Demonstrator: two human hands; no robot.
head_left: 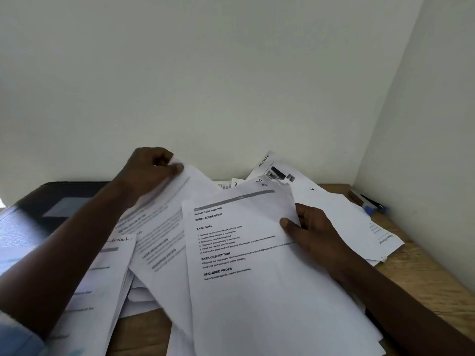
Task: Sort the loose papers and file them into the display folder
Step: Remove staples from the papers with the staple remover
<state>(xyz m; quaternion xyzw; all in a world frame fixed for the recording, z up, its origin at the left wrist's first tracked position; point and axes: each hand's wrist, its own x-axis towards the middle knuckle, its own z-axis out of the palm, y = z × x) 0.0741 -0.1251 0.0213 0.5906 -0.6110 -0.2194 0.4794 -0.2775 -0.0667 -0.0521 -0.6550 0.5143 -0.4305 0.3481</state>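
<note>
Now fingers (174,167) of the left hand (151,173) pinch a limp sheet (164,240) by its far corner; those of the right hand (316,235) clamp a printed page (244,265) by its right edge. Light, crease-prone.

Left hand (151,173) raised, forearm extended forward, fingers curled, apparently pinching the top corner of a sheet (174,227). Right hand (312,228) lower, thumb on top, gripping the printed page (244,265) by its edge.

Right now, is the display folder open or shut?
Looks shut: the display folder lies flat, black cover and grey label panel up, no sleeves showing. The left arm and papers hide its near part.
</note>
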